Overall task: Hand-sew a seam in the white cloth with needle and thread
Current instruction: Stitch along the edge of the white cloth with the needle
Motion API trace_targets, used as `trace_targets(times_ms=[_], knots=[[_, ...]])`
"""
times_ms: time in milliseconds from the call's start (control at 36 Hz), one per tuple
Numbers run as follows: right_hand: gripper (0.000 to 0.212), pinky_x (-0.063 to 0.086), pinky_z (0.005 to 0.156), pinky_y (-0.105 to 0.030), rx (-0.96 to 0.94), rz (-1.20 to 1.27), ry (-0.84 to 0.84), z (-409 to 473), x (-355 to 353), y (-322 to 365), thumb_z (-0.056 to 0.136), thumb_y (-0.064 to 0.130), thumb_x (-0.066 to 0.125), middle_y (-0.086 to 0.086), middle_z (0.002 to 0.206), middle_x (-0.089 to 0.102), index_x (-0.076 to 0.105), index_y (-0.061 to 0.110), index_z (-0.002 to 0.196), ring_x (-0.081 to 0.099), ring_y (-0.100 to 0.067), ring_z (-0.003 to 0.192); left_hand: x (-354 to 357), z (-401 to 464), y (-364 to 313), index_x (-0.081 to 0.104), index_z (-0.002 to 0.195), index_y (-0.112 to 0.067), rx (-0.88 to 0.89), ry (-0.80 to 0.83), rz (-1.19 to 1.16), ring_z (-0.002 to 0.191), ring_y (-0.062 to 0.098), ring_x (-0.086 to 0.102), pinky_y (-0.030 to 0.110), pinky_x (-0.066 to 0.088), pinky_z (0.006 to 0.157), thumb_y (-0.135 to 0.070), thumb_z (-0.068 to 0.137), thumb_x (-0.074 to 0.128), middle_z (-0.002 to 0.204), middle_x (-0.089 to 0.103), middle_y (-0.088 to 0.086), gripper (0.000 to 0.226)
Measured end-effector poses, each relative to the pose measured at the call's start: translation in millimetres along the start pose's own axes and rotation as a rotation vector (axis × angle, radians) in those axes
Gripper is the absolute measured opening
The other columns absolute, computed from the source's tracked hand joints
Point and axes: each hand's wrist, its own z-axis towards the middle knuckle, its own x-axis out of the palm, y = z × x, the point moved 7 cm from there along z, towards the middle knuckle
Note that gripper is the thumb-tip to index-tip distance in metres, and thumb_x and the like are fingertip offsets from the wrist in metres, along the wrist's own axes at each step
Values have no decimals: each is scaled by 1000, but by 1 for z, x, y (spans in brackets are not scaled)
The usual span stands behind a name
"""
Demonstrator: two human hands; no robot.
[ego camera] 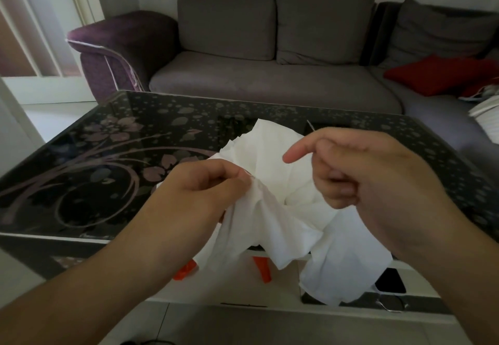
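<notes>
A crumpled white cloth (272,209) hangs between my hands over the near edge of the table. My left hand (199,196) pinches a fold of it between thumb and fingertips. My right hand (359,171) is held just to the right, its fingers curled and the index finger pointing left. A thin needle (310,125) sticks up above that hand's knuckles, so it seems to be held there. The thread is too fine to make out.
A black glass table (108,169) with a flower pattern lies under the cloth. Orange pieces (263,267) show below its near edge. A grey sofa (270,74) with a red cushion (437,77) stands behind. A dark phone-like thing (390,281) lies at lower right.
</notes>
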Motion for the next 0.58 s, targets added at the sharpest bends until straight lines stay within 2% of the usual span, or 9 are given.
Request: trace_targets(times_ms=[83,194,250,306,389,444,528,583], knots=[[36,26,46,-28,13,-20,43,-3,15,-8,107,14,46,-2,58,39,77,26,95,32,-14,49,0,-1,-3,81,82,-30,11,8,-11,81,1,72,17,56,68,-27,98,62,88,77,-16,25],[16,31,48,-28,54,-88,62,-4,36,-13,99,30,59,5,52,43,74,33,97,37,-10,47,2,-2,-5,82,87,-29,38,33,-6,83,3,74,18,58,70,-25,98,61,88,78,-14,24],[8,34,46,-22,-1,-193,43,-7,41,-11,95,38,66,7,49,45,72,33,97,39,-9,47,4,-3,-7,81,88,-27,50,47,-18,83,4,75,16,58,67,-24,98,60,88,79,-12,24],[10,34,44,-16,-41,-251,11,-8,42,-11,92,42,69,8,47,44,71,32,93,38,-5,45,6,-3,-8,81,90,-23,53,49,-36,83,6,76,13,58,68,-22,98,61,87,79,-11,22],[12,40,46,-17,-54,-300,-40,-5,36,-13,92,41,70,5,49,48,71,30,87,44,-9,46,6,-3,-8,80,93,-22,67,59,-23,84,10,77,21,62,73,-23,97,60,89,80,-8,20],[13,51,54,-27,-56,-292,-69,-3,32,-14,94,38,70,2,53,56,72,29,86,52,-14,50,5,-3,-9,80,94,-23,77,50,0,84,9,77,22,63,74,-26,96,61,90,80,-10,20],[12,40,58,-24,-60,-250,-106,-3,29,-16,95,32,70,10,47,50,73,25,85,47,-4,46,3,-3,-10,79,93,-26,89,36,28,84,6,76,18,62,73,-28,96,61,89,79,-13,19],[12,39,60,-22,-59,-238,-112,-2,29,-18,95,29,70,12,45,49,73,24,85,47,-2,45,3,-3,-10,79,92,-27,93,43,44,84,5,75,18,62,72,-28,96,61,89,79,-14,19]])
